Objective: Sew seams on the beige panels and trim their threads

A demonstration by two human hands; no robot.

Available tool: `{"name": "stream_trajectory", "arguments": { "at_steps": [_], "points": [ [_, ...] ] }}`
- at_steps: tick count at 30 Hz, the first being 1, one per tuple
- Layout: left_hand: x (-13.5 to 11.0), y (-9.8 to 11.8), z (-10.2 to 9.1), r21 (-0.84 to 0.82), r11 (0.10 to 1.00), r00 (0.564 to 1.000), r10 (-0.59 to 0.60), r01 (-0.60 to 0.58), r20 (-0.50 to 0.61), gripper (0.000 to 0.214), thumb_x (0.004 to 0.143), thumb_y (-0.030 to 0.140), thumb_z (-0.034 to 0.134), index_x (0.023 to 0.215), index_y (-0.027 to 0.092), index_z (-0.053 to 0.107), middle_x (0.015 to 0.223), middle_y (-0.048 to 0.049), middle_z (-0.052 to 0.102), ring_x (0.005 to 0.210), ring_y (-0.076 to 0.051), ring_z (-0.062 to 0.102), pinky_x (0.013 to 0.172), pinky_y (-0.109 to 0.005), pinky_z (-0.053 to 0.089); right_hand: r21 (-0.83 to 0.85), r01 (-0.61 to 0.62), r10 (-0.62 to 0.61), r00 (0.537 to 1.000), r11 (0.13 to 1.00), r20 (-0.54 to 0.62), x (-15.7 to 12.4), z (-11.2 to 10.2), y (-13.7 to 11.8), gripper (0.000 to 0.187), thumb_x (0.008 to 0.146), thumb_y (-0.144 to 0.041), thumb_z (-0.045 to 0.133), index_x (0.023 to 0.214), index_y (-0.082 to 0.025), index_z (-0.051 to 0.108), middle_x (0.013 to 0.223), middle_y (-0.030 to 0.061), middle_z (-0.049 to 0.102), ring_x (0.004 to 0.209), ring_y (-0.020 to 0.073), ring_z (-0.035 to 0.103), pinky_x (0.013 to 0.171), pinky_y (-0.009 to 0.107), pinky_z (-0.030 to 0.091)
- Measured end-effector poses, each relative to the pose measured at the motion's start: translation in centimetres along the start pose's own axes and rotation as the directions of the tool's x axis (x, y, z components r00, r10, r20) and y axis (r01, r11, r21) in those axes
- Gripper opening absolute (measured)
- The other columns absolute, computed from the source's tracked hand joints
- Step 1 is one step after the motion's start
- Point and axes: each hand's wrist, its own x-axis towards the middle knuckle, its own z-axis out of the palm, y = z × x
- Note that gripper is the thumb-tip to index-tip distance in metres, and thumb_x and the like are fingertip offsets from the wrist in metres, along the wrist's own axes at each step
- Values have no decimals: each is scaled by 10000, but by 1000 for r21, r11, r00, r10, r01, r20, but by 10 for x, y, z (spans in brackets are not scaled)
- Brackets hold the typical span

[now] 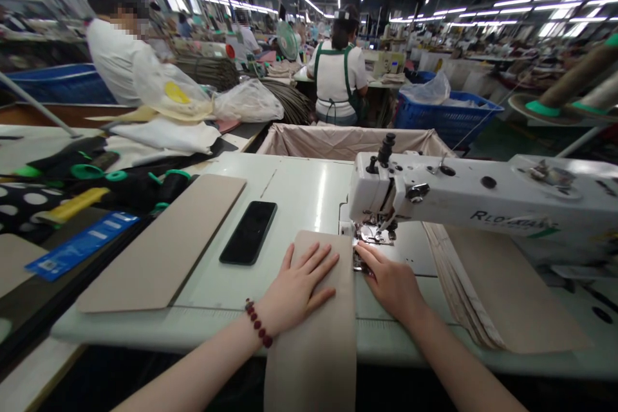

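Observation:
A long beige panel (pixel 318 341) lies lengthwise on the sewing machine table, its near end running past the front edge. My left hand (pixel 302 286), with a dark red bead bracelet (pixel 258 322) at the wrist, rests flat on the panel with fingers spread. Beside the panel's right edge, my right hand (pixel 393 283) reaches forward, index and middle fingers stretched toward the metal parts below the sewing machine (pixel 381 199) head. Its fingertips are close to the presser foot area (pixel 376 232); the thumb and lower fingers are mostly hidden. I see nothing held in it.
A black phone (pixel 248 232) and another beige panel (pixel 164 244) lie to the left. Stacked beige pieces (pixel 506 290) sit under the machine arm. Behind the table stands a cloth-lined bin (pixel 309 140). Thread spools (pixel 174 187) are at left; co-workers sit farther off.

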Motion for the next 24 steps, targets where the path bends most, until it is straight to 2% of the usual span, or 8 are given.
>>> {"name": "stream_trajectory", "arguments": {
  "at_steps": [6, 24],
  "points": [
    [19, 6, 1, -31, 1000, 1000, 0, 1, 18, 591, 974, 537, 331, 1509, 351, 164, 1567, -15, 231, 1432, -293, 205, 1124, -595, 54, 19, -2, 3, 999, 1000, -44, 0, 5, 2, 568, 862, -138, 489, 1398, -302, 401, 1445, -41, 456, 1163, 190, 566, 846, 318, 527],
    [24, 6, 1, -96, 995, 1000, -16, 17, 5, 558, 972, 510, 364, 1493, 351, 240, 1552, -10, 278, 1429, -270, 221, 1142, -568, 5, 21, -37, 38, 999, 999, -36, 2, 3, -1, 590, 836, -114, 490, 1390, -302, 421, 1431, -23, 471, 1088, 185, 606, 800, 290, 538]
  ]
}}
